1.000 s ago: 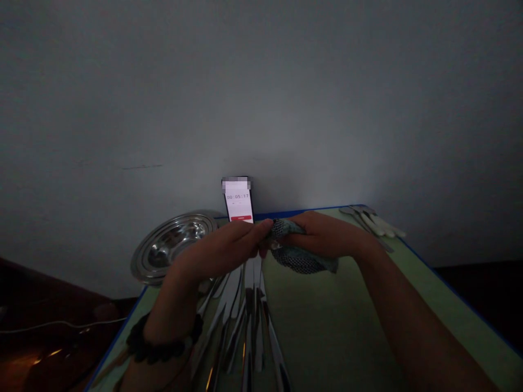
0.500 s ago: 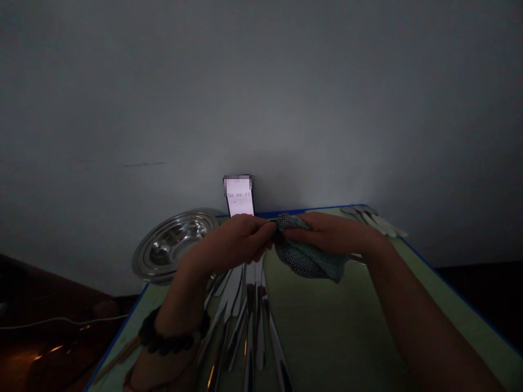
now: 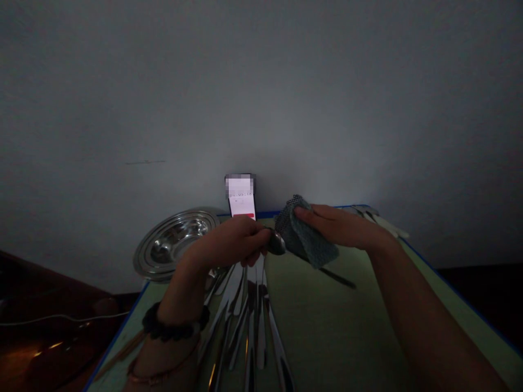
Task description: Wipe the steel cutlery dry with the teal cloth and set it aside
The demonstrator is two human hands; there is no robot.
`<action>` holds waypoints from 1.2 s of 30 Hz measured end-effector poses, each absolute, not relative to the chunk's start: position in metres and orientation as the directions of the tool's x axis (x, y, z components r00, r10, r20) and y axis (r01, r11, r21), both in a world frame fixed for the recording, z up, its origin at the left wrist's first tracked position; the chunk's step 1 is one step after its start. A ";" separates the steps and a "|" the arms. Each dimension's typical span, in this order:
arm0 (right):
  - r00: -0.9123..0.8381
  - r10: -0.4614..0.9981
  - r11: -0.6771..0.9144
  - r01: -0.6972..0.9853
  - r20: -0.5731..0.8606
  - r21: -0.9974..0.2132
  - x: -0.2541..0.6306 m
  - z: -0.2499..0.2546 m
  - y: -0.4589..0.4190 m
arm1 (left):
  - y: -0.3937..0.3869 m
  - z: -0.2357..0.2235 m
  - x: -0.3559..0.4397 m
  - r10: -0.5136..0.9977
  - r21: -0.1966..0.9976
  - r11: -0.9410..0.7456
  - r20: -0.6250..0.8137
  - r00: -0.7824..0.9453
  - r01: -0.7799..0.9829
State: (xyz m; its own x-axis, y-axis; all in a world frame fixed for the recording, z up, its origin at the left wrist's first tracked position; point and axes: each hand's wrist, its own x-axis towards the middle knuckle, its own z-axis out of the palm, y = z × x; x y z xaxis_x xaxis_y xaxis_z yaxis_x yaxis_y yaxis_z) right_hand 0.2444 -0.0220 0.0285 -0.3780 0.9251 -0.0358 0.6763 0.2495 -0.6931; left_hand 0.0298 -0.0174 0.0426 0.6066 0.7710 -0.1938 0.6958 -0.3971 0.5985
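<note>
My left hand (image 3: 235, 243) is closed round the bowl end of a metal spoon (image 3: 278, 244); its handle runs down to the right under the cloth. My right hand (image 3: 337, 226) pinches a blue-grey checked cloth (image 3: 304, 239) and holds it against the spoon. Both hands hover above a green table (image 3: 339, 326) in dim light. A dark bead bracelet sits on my left wrist.
Several pieces of metal cutlery (image 3: 247, 321) lie in a row below my left hand. A steel bowl (image 3: 175, 242) stands at the back left. A lit phone (image 3: 242, 197) leans on the wall. More cutlery (image 3: 382, 220) lies at the back right corner.
The cloth has slid along the spoon toward its handle, so the spoon's bowl shows beside my left fingers. My right hand has lifted slightly with the cloth.
</note>
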 end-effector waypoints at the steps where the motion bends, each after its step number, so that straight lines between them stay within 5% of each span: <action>1: -0.382 0.924 0.247 0.649 -0.027 -0.719 0.245 0.028 -0.022 | -0.016 0.041 0.029 0.774 0.599 -0.394 -0.193 0.603 0.698; 7: -0.616 0.781 0.309 0.529 -0.107 -0.790 0.233 0.032 -0.030 | -0.008 0.038 0.026 0.834 0.585 -0.391 -0.102 0.543 0.710; 10: -0.667 0.745 0.423 0.504 -0.028 -0.753 0.227 0.032 -0.032 | -0.008 0.042 0.024 0.851 0.571 -0.390 -0.076 0.520 0.722; 17: -0.605 0.795 0.523 0.643 0.048 -0.560 0.222 0.024 -0.028 | -0.018 0.052 0.030 0.841 0.562 -0.429 -0.036 0.540 0.707; 26: -0.671 0.740 0.483 0.490 0.039 -0.726 0.225 0.029 -0.023 | -0.023 0.057 0.029 0.788 0.520 -0.532 0.016 0.615 0.668; 36: -0.698 0.714 0.555 0.516 0.056 -0.652 0.229 0.024 -0.018 | -0.020 0.056 0.024 0.782 0.435 -0.554 -0.020 0.622 0.710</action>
